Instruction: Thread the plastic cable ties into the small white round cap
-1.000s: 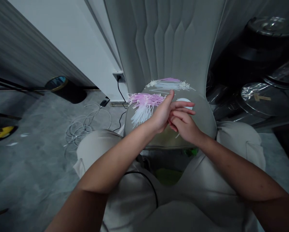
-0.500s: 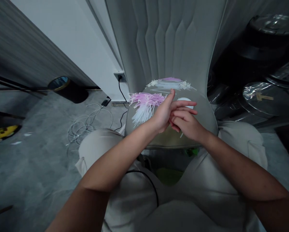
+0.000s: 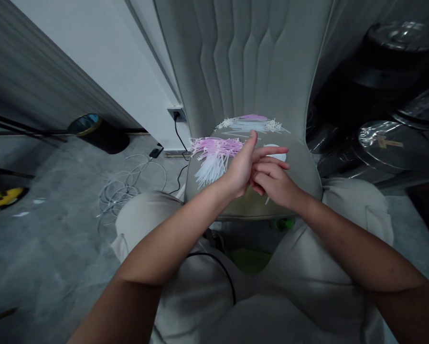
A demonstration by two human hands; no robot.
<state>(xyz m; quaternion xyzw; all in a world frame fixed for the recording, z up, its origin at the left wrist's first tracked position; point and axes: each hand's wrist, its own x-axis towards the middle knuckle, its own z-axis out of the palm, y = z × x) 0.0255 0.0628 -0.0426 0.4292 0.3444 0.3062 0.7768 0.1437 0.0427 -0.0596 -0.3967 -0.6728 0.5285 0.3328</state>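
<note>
Over a grey chair seat, my left hand has its thumb up and some fingers stretched to the right. My right hand touches it from the right, its fingers bent against the left palm and fingers; what they pinch is hidden. Beneath my right hand the end of a thin white stick shows. Left of my hands lies a bundle of pink and white sticks with small knobby ends. Another bundle lies crosswise at the seat's back. A round white disc is partly covered by my left fingers.
The chair's tall quilted backrest rises behind the seat. A coiled cable and a dark bin are on the floor at left. Shiny plastic-wrapped dark objects stand at right. My knees flank the seat.
The camera view has shifted slightly. My hands stay pressed together in almost the same pose, and the bundles have not visibly moved on the seat.
</note>
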